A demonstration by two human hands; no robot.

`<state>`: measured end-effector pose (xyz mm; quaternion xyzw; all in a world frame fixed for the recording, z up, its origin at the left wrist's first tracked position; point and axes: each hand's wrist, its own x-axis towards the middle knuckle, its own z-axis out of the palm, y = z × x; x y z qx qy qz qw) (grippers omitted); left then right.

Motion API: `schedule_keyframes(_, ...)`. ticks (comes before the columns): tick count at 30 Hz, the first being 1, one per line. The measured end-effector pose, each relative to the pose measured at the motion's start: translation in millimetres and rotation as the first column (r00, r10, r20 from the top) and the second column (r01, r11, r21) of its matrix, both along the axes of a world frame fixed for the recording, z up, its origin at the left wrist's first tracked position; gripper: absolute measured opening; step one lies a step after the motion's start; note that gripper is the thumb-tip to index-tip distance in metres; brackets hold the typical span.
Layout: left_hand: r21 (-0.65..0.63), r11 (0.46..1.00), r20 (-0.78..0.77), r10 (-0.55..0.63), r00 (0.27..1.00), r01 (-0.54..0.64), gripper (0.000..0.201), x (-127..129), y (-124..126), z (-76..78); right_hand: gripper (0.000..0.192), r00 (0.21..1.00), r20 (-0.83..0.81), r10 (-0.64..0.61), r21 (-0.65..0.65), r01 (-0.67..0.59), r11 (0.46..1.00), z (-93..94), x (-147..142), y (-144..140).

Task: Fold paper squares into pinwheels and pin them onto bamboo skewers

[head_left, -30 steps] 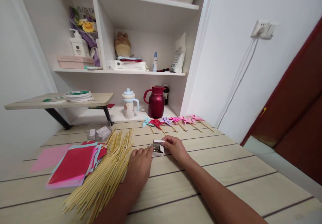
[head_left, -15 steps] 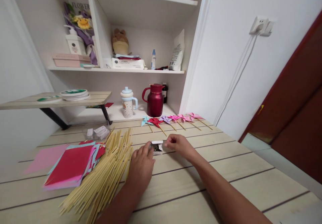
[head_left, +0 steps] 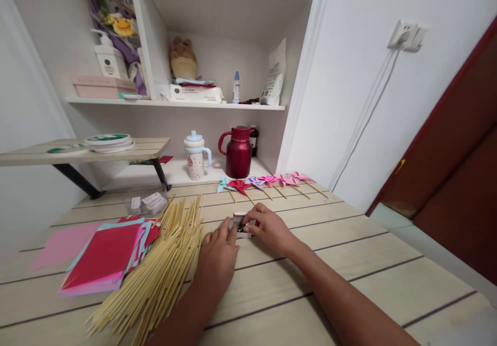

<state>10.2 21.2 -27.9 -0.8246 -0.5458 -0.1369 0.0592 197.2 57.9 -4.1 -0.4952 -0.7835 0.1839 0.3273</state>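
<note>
While my left hand [head_left: 218, 255] rests flat on the table [head_left: 349, 263], its fingertips pressed against the near left side of the small white box [head_left: 241, 225] to steady it, my right hand [head_left: 267, 228] comes in from the three o'clock side with thumb and forefinger pinched down into the open top. I cannot tell whether they have closed on one of the dark little pins inside. The box sits on the tabletop directly between my two hands, at twelve o'clock from my left fingertips and nine o'clock from my right knuckles; the right hand is the nearer, already on it. Its long axis runs nine to three, across me, the open face up.

Farther out, the bundle of bamboo sticks [head_left: 163, 271] fans away at eight o'clock, lying roughly seven to one, beside the stacked coloured paper [head_left: 103, 255]. At twelve o'clock a row of finished pinwheels [head_left: 267, 182] lies near the red jug [head_left: 237, 152].
</note>
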Motion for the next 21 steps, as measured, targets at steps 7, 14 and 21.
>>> schedule_keyframes(7,-0.014,1.0,-0.003,-0.022,1.0,0.022,0.046,-1,-3,1.6,0.015,0.995,0.051,-0.089,-0.024,0.09,0.996,1.0,14,6)
schedule_keyframes(14,-0.041,0.999,0.002,-0.033,0.999,0.033,0.044,-1,0,2.5,0.016,0.988,0.085,-0.128,-0.076,0.135,0.988,-6.5,12,6)
schedule_keyframes(21,-0.027,0.999,0.015,-0.038,0.999,0.038,0.043,-1,-2,2.9,0.016,0.992,0.042,-0.117,-0.072,0.12,0.99,-8.1,7,7)
